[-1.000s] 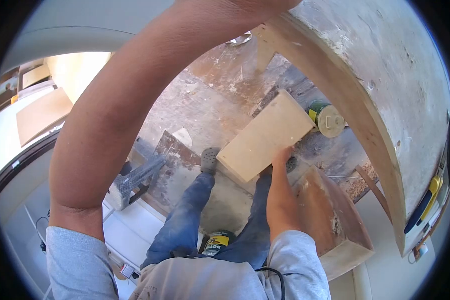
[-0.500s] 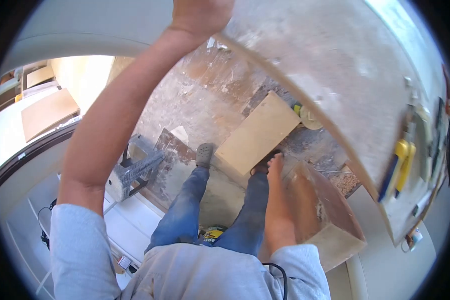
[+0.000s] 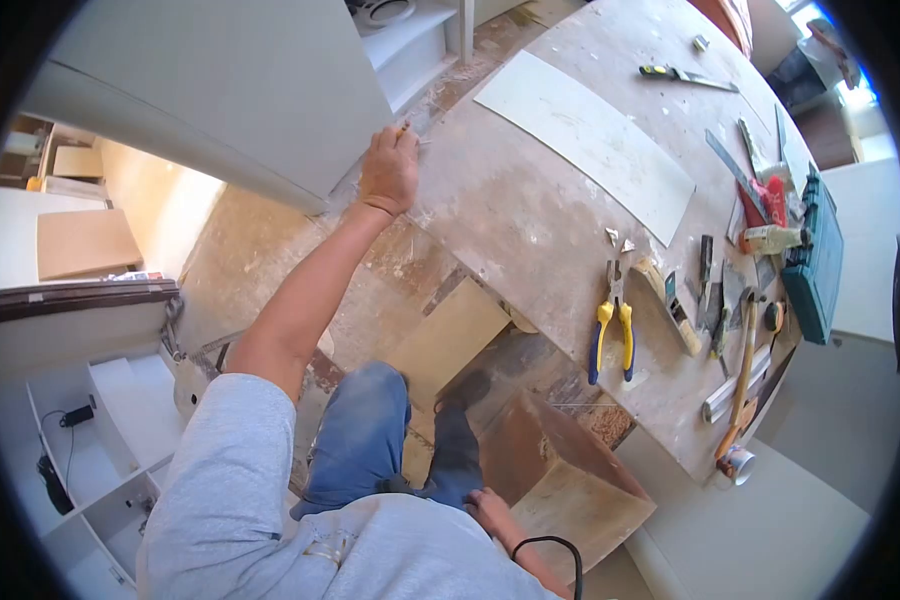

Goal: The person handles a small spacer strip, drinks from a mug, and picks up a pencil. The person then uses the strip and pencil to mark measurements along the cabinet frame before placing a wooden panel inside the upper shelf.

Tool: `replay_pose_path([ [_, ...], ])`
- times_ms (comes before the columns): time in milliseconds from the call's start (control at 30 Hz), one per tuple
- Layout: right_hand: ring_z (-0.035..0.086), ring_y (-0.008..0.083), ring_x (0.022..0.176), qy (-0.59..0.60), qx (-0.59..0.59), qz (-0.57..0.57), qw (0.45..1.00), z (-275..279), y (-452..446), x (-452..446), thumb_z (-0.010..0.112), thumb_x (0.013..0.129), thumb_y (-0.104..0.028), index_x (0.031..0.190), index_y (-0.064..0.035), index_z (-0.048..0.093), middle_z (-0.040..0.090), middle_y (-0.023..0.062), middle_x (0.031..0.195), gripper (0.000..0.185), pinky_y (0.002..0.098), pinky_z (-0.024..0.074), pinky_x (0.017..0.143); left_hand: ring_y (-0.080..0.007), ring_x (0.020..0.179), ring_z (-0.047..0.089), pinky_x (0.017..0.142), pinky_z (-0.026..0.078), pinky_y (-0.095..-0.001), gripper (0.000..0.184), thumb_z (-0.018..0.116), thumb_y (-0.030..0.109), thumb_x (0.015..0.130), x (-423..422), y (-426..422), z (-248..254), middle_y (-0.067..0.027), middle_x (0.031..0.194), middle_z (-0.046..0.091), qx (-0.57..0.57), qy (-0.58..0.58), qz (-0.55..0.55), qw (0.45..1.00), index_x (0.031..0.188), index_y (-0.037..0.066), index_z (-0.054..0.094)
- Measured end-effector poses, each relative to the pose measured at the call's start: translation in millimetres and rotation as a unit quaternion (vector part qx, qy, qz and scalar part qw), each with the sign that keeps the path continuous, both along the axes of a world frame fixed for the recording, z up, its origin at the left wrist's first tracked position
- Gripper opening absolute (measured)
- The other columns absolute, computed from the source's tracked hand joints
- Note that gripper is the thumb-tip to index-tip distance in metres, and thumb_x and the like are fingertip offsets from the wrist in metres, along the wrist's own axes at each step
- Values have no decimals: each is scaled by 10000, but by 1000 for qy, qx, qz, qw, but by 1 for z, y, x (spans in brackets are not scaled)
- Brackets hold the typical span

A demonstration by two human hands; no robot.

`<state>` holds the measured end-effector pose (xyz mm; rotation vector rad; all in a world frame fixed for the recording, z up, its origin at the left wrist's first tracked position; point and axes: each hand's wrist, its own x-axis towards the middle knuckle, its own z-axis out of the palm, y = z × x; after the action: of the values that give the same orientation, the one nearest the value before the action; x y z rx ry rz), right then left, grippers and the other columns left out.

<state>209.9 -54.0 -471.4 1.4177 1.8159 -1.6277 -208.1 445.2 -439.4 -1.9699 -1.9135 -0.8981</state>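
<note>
The dusty worktop (image 3: 530, 220) takes up most of the room in front of the person, its near edge close enough that an arm reaches it without a step. Beside the legs, below that edge, stands a wooden box (image 3: 565, 480), tucked low, perhaps to leave the top free for flat work. The white panel (image 3: 600, 145) lies flat on the worktop, where it seems well supported along its length. A teal case (image 3: 815, 260) sits at the far right, among the crowded tools — likely parked there to be out of the way. The left hand (image 3: 388, 175) is at the worktop's left corner, fingers curled closed around what looks like a thin brown stick (image 3: 403, 131), its tip poking out above them. The right hand (image 3: 488, 508) hangs low by the thigh; I can't tell whether it grips anything. The yellow-and-blue pliers (image 3: 616, 298) lie handles toward the near edge — handy for picking up.
</note>
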Motion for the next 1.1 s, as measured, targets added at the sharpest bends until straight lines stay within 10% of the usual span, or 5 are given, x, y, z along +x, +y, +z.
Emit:
replay_pose_path([
  [500, 645, 454, 1008, 10, -4, -5, 1000, 25, 130, 0, 623, 947, -234, 996, 0, 650, 696, 257, 1007, 241, 516, 510, 825, -330, 953, 580, 853, 493, -449, 114, 588, 116, 910, 0, -4, 14, -125, 995, 583, -51, -44, 3, 998, 1010, 79, 628],
  [833, 663, 428, 1012, -8, -20, -18, 1000, 267, 189, -67, 573, 934, -225, 1027, 16, 676, 685, 283, 1047, 278, 459, 514, 875, -388, 982, 611, 837, 490, -470, 118, 600, 143, 936, -39, -52, 161, -190, 963, 654, -33, -293, 94, 951, 919, 33, 640],
  [1000, 671, 373, 957, -35, 206, -21, 978, 428, 277, -47, 617, 912, -176, 1023, -38, 702, 706, 185, 994, 196, 443, 526, 861, -392, 797, 685, 720, 514, -482, 189, 665, 184, 872, -77, 24, 226, -207, 825, 703, -50, -398, 171, 900, 880, -4, 656],
  [1100, 655, 311, 850, -48, 467, -181, 864, 536, 347, -18, 563, 928, -25, 974, -27, 642, 651, 165, 912, 91, 376, 507, 779, -295, 755, 671, 692, 512, -414, 184, 702, 173, 861, -96, 51, 296, -155, 802, 703, -18, -431, 143, 891, 886, -6, 665],
])
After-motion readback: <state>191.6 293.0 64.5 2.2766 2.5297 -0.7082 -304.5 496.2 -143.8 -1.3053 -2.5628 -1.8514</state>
